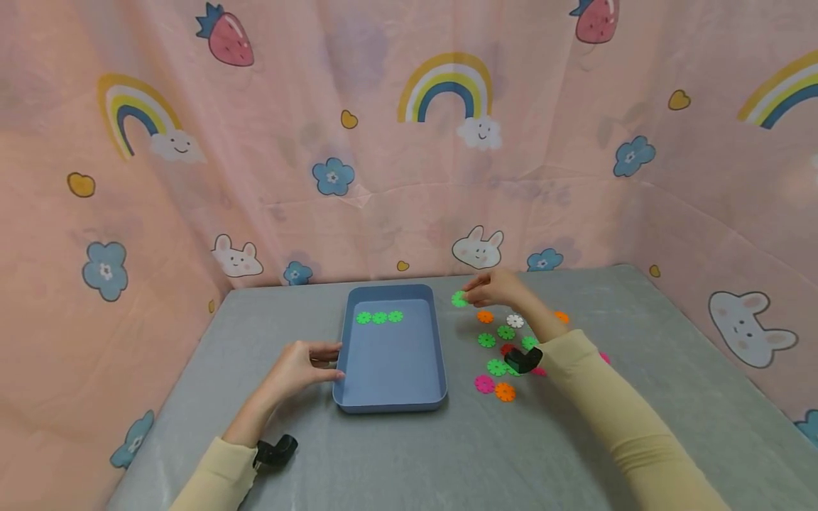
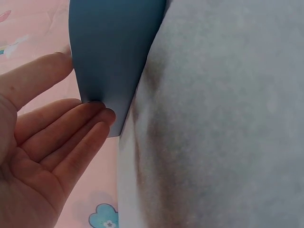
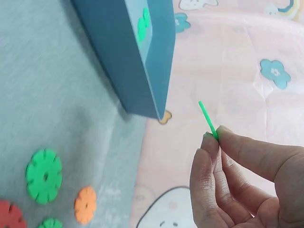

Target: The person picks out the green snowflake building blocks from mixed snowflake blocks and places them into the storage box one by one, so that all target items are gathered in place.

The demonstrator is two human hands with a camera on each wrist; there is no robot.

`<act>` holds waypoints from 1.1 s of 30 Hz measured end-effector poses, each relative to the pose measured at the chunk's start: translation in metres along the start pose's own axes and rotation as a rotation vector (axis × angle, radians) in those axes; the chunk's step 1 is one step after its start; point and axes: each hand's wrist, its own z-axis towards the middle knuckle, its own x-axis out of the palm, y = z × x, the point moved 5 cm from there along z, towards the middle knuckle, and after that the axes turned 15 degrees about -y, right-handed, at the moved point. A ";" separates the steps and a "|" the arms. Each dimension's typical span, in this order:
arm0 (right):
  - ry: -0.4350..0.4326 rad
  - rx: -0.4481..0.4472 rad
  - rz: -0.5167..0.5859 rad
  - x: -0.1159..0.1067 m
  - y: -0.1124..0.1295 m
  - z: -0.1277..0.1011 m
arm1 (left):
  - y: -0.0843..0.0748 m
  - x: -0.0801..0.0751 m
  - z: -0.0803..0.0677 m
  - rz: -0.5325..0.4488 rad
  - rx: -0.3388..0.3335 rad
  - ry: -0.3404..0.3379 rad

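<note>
A blue-grey tray (image 1: 390, 362) lies on the table with a row of 3 green notched discs (image 1: 380, 317) near its far end. My left hand (image 1: 305, 370) touches the tray's left side; in the left wrist view its fingertips (image 2: 105, 114) meet the outer wall, thumb at the rim. Between thumb and fingertips my right hand (image 1: 501, 289) pinches a green notched disc (image 1: 459, 299), held up right of the tray's far corner. The right wrist view shows that disc (image 3: 207, 118) edge-on, clear of the table.
Loose notched discs lie right of the tray, beneath my right forearm: several green (image 1: 486, 341), some orange (image 1: 505, 392), pink (image 1: 484, 384), a white one (image 1: 515, 321) and a red one (image 1: 508, 349). A pink patterned curtain (image 1: 396, 213) hangs behind the grey table (image 1: 383, 454).
</note>
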 end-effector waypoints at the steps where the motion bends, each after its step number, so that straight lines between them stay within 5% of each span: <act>1: -0.003 0.003 -0.001 0.003 0.001 0.001 | 0.000 0.000 0.000 0.000 0.001 0.000; 33: 0.068 0.040 0.103 0.098 0.043 0.029 | 0.001 0.001 0.000 -0.017 0.020 0.015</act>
